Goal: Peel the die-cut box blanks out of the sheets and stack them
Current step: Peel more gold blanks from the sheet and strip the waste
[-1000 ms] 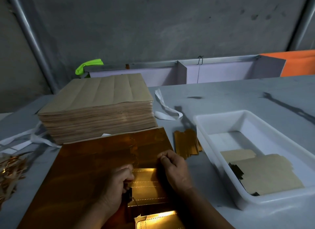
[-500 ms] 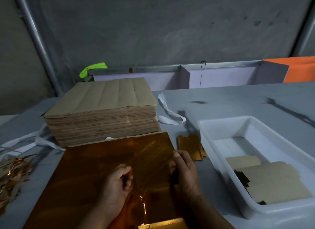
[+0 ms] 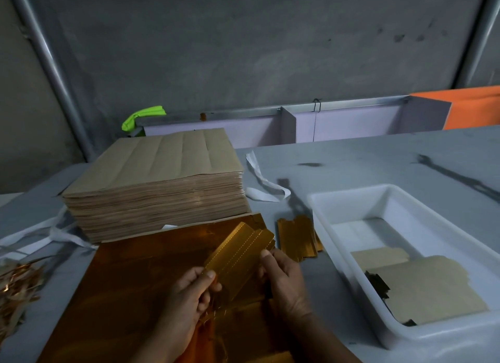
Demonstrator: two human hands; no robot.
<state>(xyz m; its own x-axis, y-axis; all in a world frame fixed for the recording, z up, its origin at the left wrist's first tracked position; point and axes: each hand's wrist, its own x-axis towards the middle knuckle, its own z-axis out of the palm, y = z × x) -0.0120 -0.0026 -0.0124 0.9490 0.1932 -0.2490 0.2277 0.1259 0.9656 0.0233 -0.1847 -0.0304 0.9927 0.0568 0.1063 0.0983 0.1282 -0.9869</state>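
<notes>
A gold foil sheet (image 3: pixel 130 289) lies flat on the table in front of me. Above it I hold a gold box blank (image 3: pixel 238 251), tilted up and away, with dashed crease lines along it. My left hand (image 3: pixel 189 295) pinches its near left edge between thumb and fingers. My right hand (image 3: pixel 284 279) grips its right edge, thumb on top. A small stack of peeled gold blanks (image 3: pixel 296 238) rests on the table just right of the sheet. Behind the sheet stands a thick pile of brown-backed sheets (image 3: pixel 157 184).
A white plastic tub (image 3: pixel 351 200) at the right holds brown-backed blanks (image 3: pixel 422 289). Gold scrap trimmings (image 3: pixel 16 289) are heaped at the left edge. White strapping (image 3: pixel 265 187) lies beside the pile. A partition and an orange board (image 3: pixel 476 108) run along the back.
Both hands have lifted the blank free of the sheet; it now tilts up in the air where before it lay in the sheet's near part.
</notes>
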